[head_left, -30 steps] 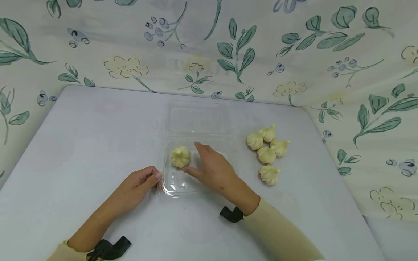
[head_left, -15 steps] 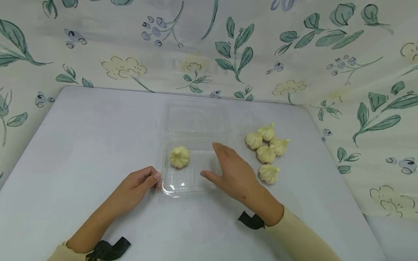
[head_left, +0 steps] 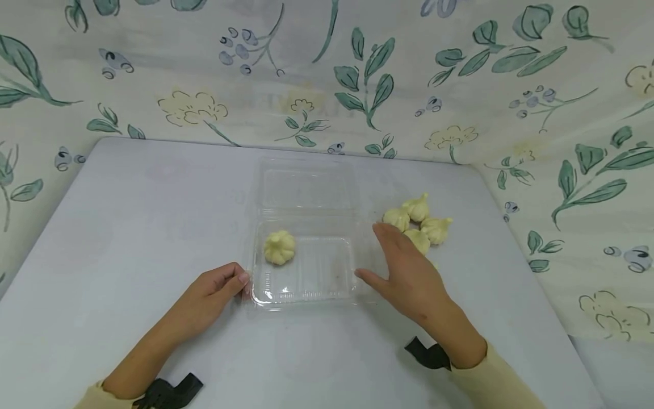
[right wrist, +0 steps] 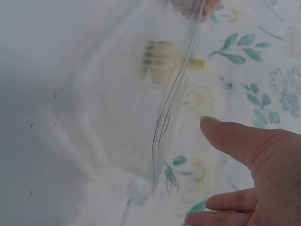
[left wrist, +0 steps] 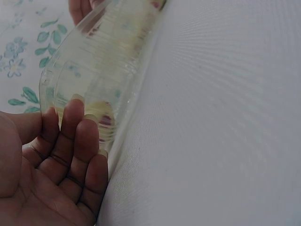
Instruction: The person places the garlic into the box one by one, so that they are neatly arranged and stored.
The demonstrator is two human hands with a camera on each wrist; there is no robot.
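2 bare hands work over a white table (head_left: 128, 216): the left hand (head_left: 209, 295) rests curled fingertips against the near left corner of an open clear clamshell box (head_left: 306, 284) holding 1 dumpling (head_left: 279, 247). Right of the box, the right hand (head_left: 409, 272) hovers with fingers spread, holding nothing, over 5 loose dumplings (head_left: 424, 224). The box looks light, so a bump could likely slide it or squash a soft dumpling.

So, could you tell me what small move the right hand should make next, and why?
Probably it should reach a little further right and pick up one of the loose dumplings. The right hand is open and holds nothing, just left of that pile, while the clear tray holds only one dumpling and the left hand touches the tray's near left corner.
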